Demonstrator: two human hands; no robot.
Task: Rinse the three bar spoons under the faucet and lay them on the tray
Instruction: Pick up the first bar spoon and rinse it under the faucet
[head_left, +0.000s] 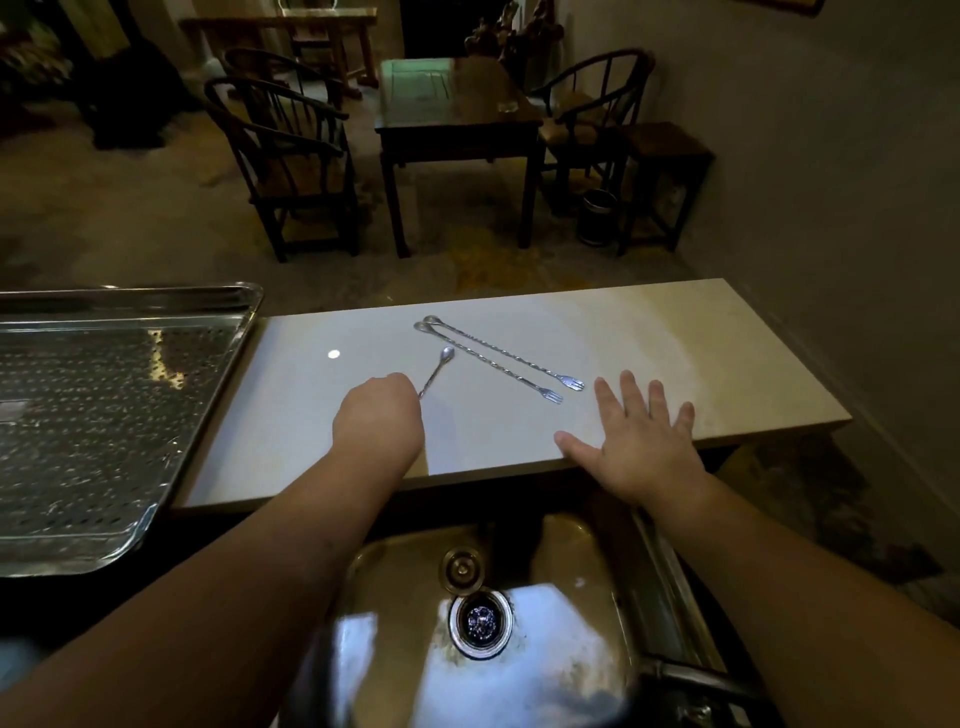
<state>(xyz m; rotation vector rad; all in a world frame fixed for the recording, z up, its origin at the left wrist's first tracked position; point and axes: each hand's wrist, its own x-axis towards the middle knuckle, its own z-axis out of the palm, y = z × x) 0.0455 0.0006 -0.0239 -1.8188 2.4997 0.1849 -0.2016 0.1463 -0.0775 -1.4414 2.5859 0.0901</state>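
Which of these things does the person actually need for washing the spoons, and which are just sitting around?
Needed:
- spoon in the left hand
- two long bar spoons on the counter
- perforated metal tray
- sink

Just there:
- dark wooden table
- chairs
- small bin
- right hand, resting flat, holding nothing

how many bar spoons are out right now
3. Two long bar spoons lie side by side on the white counter, fork ends toward the open right hand. The third bar spoon is held at its handle end by the left hand, bowl pointing away.
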